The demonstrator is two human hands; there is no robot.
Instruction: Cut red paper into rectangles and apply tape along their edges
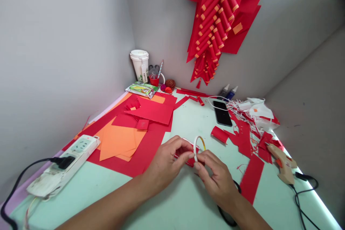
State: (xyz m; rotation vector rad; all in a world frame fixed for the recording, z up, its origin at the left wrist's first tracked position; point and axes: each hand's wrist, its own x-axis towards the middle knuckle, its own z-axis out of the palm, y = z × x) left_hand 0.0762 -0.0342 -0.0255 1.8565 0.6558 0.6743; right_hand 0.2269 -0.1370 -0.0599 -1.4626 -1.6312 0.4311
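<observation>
My left hand (167, 161) and my right hand (215, 179) meet over the pale green table (94, 187), near its middle front. Both pinch a small roll of white tape (198, 147) that stands on edge between the fingertips. Under the fingers lies a red paper piece (188, 158), partly hidden by my left hand. A rolled red paper tube (219, 133) lies just beyond the tape roll.
Red and orange paper sheets (129, 136) cover the left of the table. A white power strip (64, 161) lies front left, a glue gun (283, 161) at right, and a black phone (222, 113) behind. A cup (140, 64) stands in the corner. Red paper firecrackers (215, 25) hang on the wall.
</observation>
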